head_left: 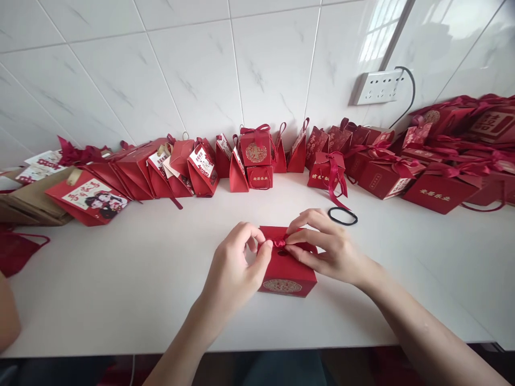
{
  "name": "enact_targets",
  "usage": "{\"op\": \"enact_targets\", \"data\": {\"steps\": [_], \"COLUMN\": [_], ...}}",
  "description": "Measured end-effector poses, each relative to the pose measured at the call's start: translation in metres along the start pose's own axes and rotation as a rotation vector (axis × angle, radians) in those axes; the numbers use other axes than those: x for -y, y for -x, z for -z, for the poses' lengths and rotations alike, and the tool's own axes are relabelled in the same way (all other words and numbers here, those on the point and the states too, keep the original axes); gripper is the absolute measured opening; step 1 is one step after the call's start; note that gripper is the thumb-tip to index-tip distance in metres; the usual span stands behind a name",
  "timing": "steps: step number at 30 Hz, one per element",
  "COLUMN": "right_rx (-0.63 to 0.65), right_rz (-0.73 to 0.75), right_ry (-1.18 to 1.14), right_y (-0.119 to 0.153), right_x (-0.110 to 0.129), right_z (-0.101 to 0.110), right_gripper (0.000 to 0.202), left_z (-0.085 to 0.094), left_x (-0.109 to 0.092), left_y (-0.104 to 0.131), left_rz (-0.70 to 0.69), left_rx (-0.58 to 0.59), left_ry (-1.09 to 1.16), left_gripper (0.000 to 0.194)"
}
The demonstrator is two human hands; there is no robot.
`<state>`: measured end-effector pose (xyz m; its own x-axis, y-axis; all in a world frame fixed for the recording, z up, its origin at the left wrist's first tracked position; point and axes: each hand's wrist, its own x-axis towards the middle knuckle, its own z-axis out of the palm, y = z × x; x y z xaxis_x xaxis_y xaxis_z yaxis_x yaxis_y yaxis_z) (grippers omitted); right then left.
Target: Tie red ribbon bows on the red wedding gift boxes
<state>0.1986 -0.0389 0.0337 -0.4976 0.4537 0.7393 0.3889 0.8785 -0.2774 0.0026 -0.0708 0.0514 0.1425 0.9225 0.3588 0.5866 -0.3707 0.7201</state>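
A red gift box (287, 268) with a round gold emblem on its front stands on the white table, between my two hands. A dark red ribbon (279, 243) is bunched at the top of the box, just behind a small hole. My left hand (237, 262) pinches the ribbon's left side between thumb and forefinger. From the right, my right hand (328, 244) pinches the ribbon with thumb and fingertips, the other fingers bent over the box's top. The ribbon's ends are hidden by my fingers.
Along the tiled wall stands a row of red gift boxes (203, 169), several with ribbon bows. A black elastic loop (343, 216) lies behind my right hand. More boxes (440, 185) are stacked at right, below a power strip (378, 87). Brown bags (38, 198) lie at left.
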Motion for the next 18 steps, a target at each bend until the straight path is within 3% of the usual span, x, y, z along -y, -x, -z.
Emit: {"op": "enact_targets", "data": {"steps": [6,12,18], "right_rx": [0.01,-0.026,0.015], "right_rz": [-0.092,-0.227,-0.329], "right_ry": [0.01,-0.081,-0.198], "right_y": [0.013,0.028,0.036], "right_x": [0.02,0.041,0.074], "right_z": [0.003,0.002,0.002], "right_gripper": [0.011,0.012,0.013], "left_z": [-0.011,-0.015,-0.011], "left_x": [0.008,0.005,-0.005], "left_y": [0.019,0.044,0.079], "left_rz": [0.166,0.327,0.305], "left_rx": [-0.007,-0.095,-0.142], "left_ry": [0.262,0.501,0.516], "left_gripper": [0.015,0.021,0.023]}}
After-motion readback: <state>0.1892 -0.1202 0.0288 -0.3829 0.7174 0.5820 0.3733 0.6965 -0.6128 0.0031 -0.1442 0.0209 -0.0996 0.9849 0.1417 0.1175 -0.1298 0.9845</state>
